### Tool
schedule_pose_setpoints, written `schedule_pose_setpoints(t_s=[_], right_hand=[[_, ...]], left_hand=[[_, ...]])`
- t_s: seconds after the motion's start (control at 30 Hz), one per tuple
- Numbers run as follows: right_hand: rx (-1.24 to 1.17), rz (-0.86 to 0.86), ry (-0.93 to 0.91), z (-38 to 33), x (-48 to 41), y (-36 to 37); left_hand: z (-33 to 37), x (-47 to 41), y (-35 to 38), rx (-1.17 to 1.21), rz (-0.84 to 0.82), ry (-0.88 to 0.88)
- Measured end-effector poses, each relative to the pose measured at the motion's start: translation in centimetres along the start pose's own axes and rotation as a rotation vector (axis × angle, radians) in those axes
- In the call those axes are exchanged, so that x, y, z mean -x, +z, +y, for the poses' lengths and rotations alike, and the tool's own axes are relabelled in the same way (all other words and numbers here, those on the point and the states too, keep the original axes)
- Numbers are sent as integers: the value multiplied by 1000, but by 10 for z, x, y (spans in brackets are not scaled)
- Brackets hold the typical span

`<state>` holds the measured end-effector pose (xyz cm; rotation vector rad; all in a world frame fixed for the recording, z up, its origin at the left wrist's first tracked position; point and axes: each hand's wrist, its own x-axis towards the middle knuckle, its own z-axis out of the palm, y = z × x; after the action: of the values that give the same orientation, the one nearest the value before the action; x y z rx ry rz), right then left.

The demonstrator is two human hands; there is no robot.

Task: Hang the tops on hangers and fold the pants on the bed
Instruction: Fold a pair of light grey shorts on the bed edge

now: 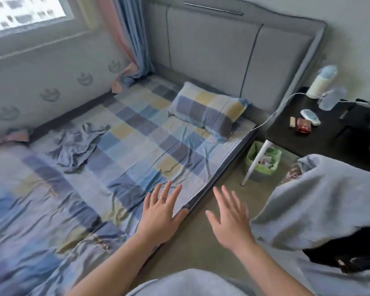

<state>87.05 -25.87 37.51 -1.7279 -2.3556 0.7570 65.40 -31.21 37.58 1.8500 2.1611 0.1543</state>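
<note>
Head view: the left hand [160, 212] is spread flat, fingers straight, over the edge of the bed [137, 129], holding nothing. The right hand [231, 218] is likewise spread and unloaded, above the floor [196, 238] beside the bed. A crumpled grey garment [77, 146] lies on the bed near the wall [40, 77], well apart from both hands.

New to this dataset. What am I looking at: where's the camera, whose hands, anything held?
No robot here: a person wears one wide-angle camera on the head, looking forward and down, so this single picture is their own view. The left hand is spread over the edge of the bed; the right hand is spread above the floor. Both hands hold nothing. On the bed lie a crumpled grey-blue garment and a pillow. A grey garment is heaped at the right, near a dark side table.
</note>
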Motion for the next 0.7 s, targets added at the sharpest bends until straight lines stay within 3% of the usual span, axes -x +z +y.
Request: schedule_pose_setpoints(t_s=[0.27,0.7], right_hand=[[114,-177,-217,-107,-73,45],[169,-356,-486,-218,-231,78]], left_hand=[[-128,6,-22,97,64,-287],[-231,-57,-64,175,69,-615]])
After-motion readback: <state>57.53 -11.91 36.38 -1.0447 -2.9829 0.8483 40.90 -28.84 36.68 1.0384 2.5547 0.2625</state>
